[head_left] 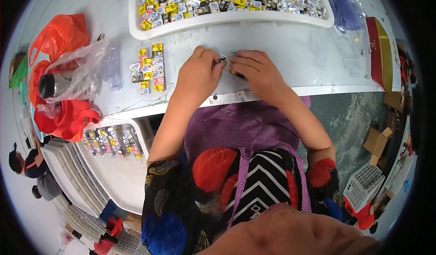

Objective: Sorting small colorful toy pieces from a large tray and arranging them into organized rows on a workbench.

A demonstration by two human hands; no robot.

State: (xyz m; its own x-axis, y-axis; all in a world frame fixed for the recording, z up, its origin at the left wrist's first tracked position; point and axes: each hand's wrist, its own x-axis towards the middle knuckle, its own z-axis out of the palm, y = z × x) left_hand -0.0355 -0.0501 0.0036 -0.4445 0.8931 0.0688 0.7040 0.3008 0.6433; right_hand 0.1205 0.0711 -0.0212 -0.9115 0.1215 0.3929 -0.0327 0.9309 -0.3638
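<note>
1. A packing workshop: a white tray (136, 25) full of small colourful packets stands on a long white worktable (290, 50)
2. Cardboard boxes (379, 139) and a plastic crate (363, 184) sit on the concrete floor
3. Another worker (27, 166) sits nearby

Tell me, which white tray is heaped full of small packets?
The big white plastic tray at the table's far edge, beyond both hands; the lower white tray beside the person's left arm holds only one short row.

White counter (290, 50): big white tray (181, 25) of small packets at the far edge, packet grid (149, 69) laid out left of centre, clear plastic case (112, 64) beside it, red bags (59, 73) with a steel flask (52, 86) far left, red-gold box (380, 50) far right.
</note>
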